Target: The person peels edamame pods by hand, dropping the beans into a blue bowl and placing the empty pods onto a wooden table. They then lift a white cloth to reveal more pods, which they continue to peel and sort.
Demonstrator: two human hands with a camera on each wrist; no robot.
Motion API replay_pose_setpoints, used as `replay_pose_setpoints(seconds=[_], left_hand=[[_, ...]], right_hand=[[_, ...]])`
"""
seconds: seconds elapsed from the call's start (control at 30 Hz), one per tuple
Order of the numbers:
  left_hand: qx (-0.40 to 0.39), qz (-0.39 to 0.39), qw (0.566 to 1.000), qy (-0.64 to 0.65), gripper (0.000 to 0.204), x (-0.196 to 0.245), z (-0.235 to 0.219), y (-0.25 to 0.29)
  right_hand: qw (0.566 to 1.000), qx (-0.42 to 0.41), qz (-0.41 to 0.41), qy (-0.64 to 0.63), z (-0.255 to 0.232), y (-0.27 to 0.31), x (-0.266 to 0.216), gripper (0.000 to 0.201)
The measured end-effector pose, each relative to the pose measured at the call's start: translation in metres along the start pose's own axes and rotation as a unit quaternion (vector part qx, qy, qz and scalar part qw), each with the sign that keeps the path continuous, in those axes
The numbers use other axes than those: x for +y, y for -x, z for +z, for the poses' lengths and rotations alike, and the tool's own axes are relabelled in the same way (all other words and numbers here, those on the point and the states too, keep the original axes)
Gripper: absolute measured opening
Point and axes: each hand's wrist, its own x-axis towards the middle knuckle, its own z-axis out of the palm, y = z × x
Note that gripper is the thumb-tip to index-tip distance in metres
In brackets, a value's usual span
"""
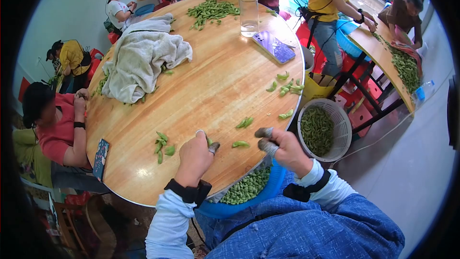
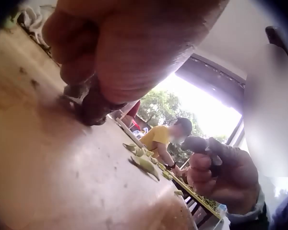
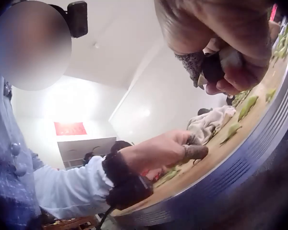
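Note:
My left hand [image 1: 195, 157] is low over the round wooden table [image 1: 215, 86], its thumb and forefinger pinching a green bean pod [image 1: 209, 140]. Dark covers and pale tape wrap the fingertips. To the right, my right hand [image 1: 287, 151] is at the table's edge with its lower fingers curled. Its thumb and forefinger have dark covers too, and a small pale bit shows at their tips in the right wrist view; I cannot tell whether it is held. Between the hands lies a single pod [image 1: 240, 144], with a pair of pods [image 1: 245, 122] just beyond.
Below the table edge, a blue basin [image 1: 275, 182] contains shelled beans [image 1: 247, 187]. A white basket [image 1: 342, 134] of pods stands right. The table bears a grey cloth [image 1: 143, 62], a bottle [image 1: 248, 14], a phone [image 1: 274, 47] and a pod heap [image 1: 213, 12]. Several people sit or stand around.

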Motion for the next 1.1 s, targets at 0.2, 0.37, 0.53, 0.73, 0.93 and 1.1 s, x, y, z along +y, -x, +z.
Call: replay_pose_setpoints(seconds=[0.2,0.37,0.53,0.73,0.93,1.1], left_hand=[[0.040,0.002,0.999,0.014,0.020,-0.008,0.011,0.004],[0.058,-0.007,0.847,0.529,0.014,-0.009,0.024,0.039],[0.056,0.017,0.762,0.645,0.019,0.007,0.019,0.069],[-0.150,-0.196,0.596,0.764,0.019,-0.006,0.010,0.080],[-0.235,-0.206,0.488,0.815,0.022,-0.010,0.016,0.076],[-0.163,-0.185,0.560,0.791,0.017,-0.017,0.018,0.082]], right_hand=[[0.996,-0.093,-0.016,0.003,0.028,0.000,-0.005,0.026],[0.981,-0.190,0.027,-0.032,0.049,-0.005,-0.001,0.028],[0.966,-0.254,-0.019,-0.055,0.067,-0.008,0.002,0.016],[0.921,-0.116,-0.260,0.265,0.055,-0.012,-0.010,0.022],[0.902,-0.116,-0.295,0.292,0.061,-0.018,-0.010,0.019],[0.958,-0.024,-0.114,0.264,0.022,-0.046,0.005,0.019]])
